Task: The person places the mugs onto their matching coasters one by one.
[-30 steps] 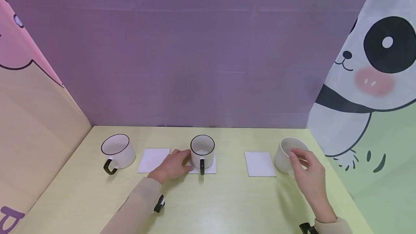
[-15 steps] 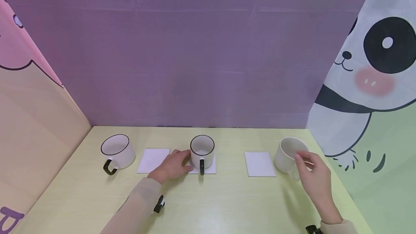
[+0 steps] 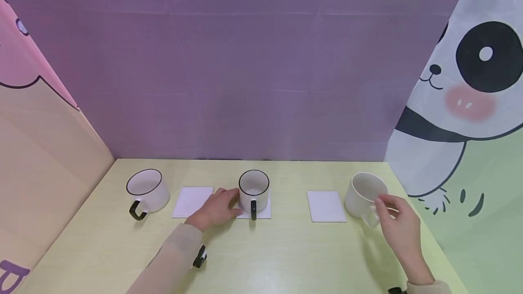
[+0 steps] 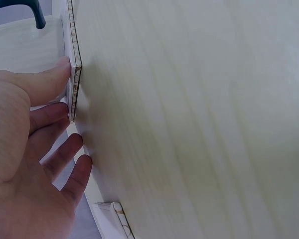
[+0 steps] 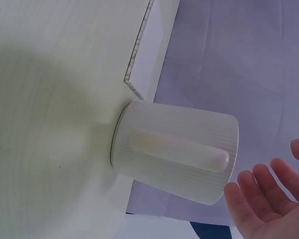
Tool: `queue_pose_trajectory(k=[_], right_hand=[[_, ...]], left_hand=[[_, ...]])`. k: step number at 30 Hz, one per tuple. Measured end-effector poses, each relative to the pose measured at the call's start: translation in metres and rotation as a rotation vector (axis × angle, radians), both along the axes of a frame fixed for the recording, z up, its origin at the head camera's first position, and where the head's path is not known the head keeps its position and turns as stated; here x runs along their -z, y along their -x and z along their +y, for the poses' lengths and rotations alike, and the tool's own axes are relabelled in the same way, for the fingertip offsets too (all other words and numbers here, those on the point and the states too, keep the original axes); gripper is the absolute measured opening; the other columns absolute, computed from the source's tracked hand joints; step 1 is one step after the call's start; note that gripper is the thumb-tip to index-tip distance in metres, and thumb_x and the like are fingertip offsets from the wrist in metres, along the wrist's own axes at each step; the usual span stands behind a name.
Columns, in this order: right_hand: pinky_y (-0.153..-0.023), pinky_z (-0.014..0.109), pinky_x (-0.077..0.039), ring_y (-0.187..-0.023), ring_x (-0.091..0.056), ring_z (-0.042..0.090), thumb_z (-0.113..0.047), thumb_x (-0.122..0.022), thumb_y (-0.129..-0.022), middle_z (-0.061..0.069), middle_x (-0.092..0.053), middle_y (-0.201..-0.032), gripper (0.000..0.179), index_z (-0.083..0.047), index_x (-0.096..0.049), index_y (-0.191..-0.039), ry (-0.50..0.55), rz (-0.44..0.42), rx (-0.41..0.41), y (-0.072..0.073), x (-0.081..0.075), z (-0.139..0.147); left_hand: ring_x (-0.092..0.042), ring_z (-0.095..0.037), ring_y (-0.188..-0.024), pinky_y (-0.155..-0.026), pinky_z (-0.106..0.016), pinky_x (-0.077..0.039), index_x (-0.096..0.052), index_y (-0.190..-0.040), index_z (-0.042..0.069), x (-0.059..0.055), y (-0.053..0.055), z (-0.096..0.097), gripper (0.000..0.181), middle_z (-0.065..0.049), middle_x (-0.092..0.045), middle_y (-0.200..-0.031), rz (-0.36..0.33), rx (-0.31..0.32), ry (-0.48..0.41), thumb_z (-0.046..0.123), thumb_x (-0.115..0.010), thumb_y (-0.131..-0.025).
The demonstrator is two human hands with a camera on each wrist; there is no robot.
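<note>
In the middle of the table, a white mug with a black rim and black handle stands on a white square coaster. My left hand lies beside its left side. In the left wrist view the thumb touches that coaster near a corner, and the loosely bent fingers lie farther along its edge. At the right stands a ribbed white mug, seen lying sideways by the camera angle in the right wrist view. My right hand hovers at its right, fingers apart from the mug and holding nothing.
Another black-rimmed mug stands at the left. A white coaster lies between it and the middle, partly behind my left hand. One more coaster lies left of the ribbed mug. Printed cloth walls surround the table.
My right hand has drawn back from the ribbed mug, to the right and toward me, exposing its rim and handle. The left hand has stayed still.
</note>
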State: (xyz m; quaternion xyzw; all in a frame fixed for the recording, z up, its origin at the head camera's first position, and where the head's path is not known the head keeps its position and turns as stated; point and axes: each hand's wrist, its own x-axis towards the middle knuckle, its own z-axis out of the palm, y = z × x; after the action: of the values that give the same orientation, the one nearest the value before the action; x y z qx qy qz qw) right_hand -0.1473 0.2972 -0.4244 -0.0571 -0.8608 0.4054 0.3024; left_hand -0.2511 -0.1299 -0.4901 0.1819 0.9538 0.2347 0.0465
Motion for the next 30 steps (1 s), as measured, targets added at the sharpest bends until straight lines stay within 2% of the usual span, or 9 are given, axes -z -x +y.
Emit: queue_pose_trajectory(k=[9,18,23,30], right_hand=[[-0.076,0.003,-0.043,-0.084,-0.046,-0.02,-0.008,-0.066,-0.096,0.023,-0.07,-0.104,0.022,0.007,-0.069,-0.111,-0.015,-0.051,0.023,-0.003,0.007,0.006],[-0.072,0.002,-0.041,-0.082,-0.049,-0.016,-0.015,-0.064,-0.099,0.021,-0.071,-0.106,0.024,0.005,-0.069,-0.111,-0.009,-0.152,0.038,-0.006,0.012,0.011],[-0.069,0.005,-0.042,-0.086,-0.057,-0.003,-0.02,-0.063,-0.101,0.022,-0.071,-0.109,0.027,0.004,-0.069,-0.113,-0.039,-0.224,0.038,-0.007,0.015,0.016],[-0.072,0.021,-0.047,-0.093,-0.065,0.021,-0.025,-0.061,-0.102,0.022,-0.072,-0.107,0.032,0.004,-0.068,-0.114,-0.048,-0.313,0.013,-0.007,0.018,0.019]], left_hand=[[-0.049,-0.031,-0.126,-0.105,-0.054,-0.041,-0.054,-0.146,0.013,-0.001,-0.001,0.0,0.062,-0.003,-0.064,-0.136,-0.002,-0.002,-0.006,0.027,-0.077,-0.09],[-0.05,-0.031,-0.127,-0.105,-0.054,-0.041,-0.054,-0.145,0.014,0.0,-0.001,0.0,0.061,-0.002,-0.064,-0.135,0.004,-0.002,-0.004,0.027,-0.077,-0.09],[-0.05,-0.031,-0.126,-0.105,-0.054,-0.042,-0.054,-0.145,0.013,-0.003,-0.003,0.001,0.061,-0.003,-0.064,-0.135,0.002,-0.003,-0.004,0.027,-0.077,-0.09],[-0.049,-0.033,-0.128,-0.106,-0.056,-0.04,-0.053,-0.147,0.013,-0.005,-0.004,0.002,0.062,-0.004,-0.064,-0.136,-0.007,-0.002,-0.011,0.027,-0.077,-0.091]])
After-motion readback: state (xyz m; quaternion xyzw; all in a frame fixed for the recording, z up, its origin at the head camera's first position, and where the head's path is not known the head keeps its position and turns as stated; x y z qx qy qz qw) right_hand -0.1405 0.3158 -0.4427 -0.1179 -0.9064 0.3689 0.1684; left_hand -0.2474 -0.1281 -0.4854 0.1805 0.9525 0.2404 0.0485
